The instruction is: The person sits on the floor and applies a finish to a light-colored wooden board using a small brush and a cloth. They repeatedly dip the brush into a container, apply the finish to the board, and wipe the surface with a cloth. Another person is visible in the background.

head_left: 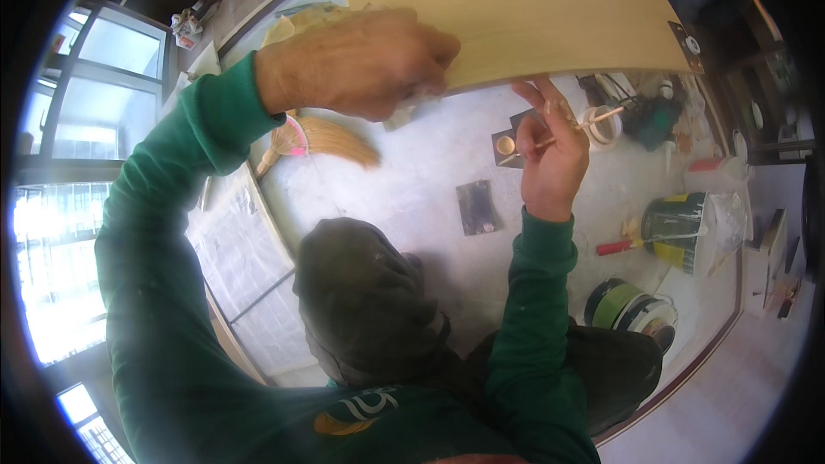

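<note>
My left hand is closed on a pale crumpled cloth or paper, blurred, at the lower edge of a light wooden board across the top of the view. To its right, my right hand grips a thin wooden stick, possibly a brush, with its raised fingertips at the board’s edge. A small dark plate with holes is on the board’s right end. Below the board, dark blocks and an open white tub sit beside my right hand.
A straw broom and dark square piece lie on the floor. Buckets, a red-handled tool and a jug stand at right. Glazed frames and a plastic-covered panel line the left. My bent legs occupy the lower middle.
</note>
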Available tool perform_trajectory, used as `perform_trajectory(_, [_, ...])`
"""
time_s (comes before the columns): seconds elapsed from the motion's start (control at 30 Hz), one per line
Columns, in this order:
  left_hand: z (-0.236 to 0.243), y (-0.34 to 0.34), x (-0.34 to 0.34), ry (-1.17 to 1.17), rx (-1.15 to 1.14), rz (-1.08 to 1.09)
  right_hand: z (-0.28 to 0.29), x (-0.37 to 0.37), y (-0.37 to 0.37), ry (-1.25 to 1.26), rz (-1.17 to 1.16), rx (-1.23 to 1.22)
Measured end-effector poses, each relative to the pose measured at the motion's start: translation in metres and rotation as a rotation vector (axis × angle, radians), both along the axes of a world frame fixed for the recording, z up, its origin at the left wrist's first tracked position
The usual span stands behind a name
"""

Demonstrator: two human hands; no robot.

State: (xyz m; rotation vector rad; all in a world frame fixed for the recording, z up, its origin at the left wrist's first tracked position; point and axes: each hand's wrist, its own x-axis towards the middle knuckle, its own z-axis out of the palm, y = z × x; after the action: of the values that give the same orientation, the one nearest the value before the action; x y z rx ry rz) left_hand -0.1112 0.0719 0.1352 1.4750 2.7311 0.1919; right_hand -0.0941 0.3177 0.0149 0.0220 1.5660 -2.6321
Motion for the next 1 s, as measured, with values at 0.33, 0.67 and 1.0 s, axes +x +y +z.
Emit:
perform_trajectory(0.33, [0.048,-0.05,0.068,-0.503,0.487,0.255,-0.027,-0.006,0.023,-0.043,0.033,-0.065])
perform_trajectory(0.67, [-0.116,-0.134,0.095,-0.253,0.967,0.968,-0.111,-0.004,0.113,-0.116,-0.015,-0.099])
perform_trajectory(1.0, [-0.255,0.005,0.068,-0.602,0.653,0.952,-0.126,0.003,0.078,-0.29,-0.187,0.543])
